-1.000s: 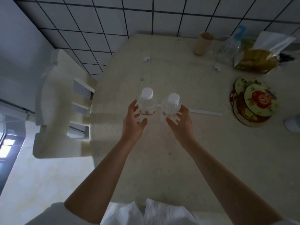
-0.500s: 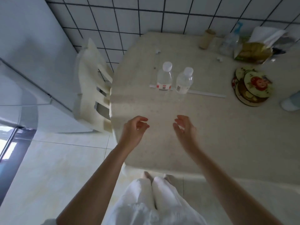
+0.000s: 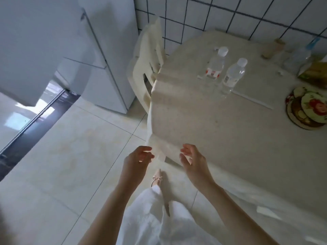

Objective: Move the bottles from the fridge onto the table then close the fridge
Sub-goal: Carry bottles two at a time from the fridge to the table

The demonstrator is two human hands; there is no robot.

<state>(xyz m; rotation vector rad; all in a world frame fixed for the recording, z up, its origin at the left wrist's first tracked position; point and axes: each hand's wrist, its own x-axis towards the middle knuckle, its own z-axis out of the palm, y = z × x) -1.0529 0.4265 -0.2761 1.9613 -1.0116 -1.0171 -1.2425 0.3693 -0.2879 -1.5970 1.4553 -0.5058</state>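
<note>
Two clear water bottles with white caps stand upright side by side on the beige table (image 3: 203, 121): the left bottle (image 3: 215, 66) has a red label, the right bottle (image 3: 234, 76) a white one. My left hand (image 3: 137, 160) and my right hand (image 3: 192, 160) hover empty, fingers loosely curled apart, near the table's front corner, well short of the bottles. The white fridge (image 3: 113, 55) stands at the left, and a large white panel (image 3: 30, 45) that looks like its open door fills the upper left.
A cream plastic chair (image 3: 148, 64) sits between fridge and table. On the table's far right are round patterned coasters (image 3: 307, 108), a cardboard cup (image 3: 270, 48), a spray bottle (image 3: 300, 57) and a yellow packet (image 3: 315, 71). Pale tiled floor (image 3: 70, 156) lies ahead, with a dark door track at left.
Both hands have let go of the two bottles, which now stand on the table. The hands have drawn back toward me, and my view has swung left toward the fridge.
</note>
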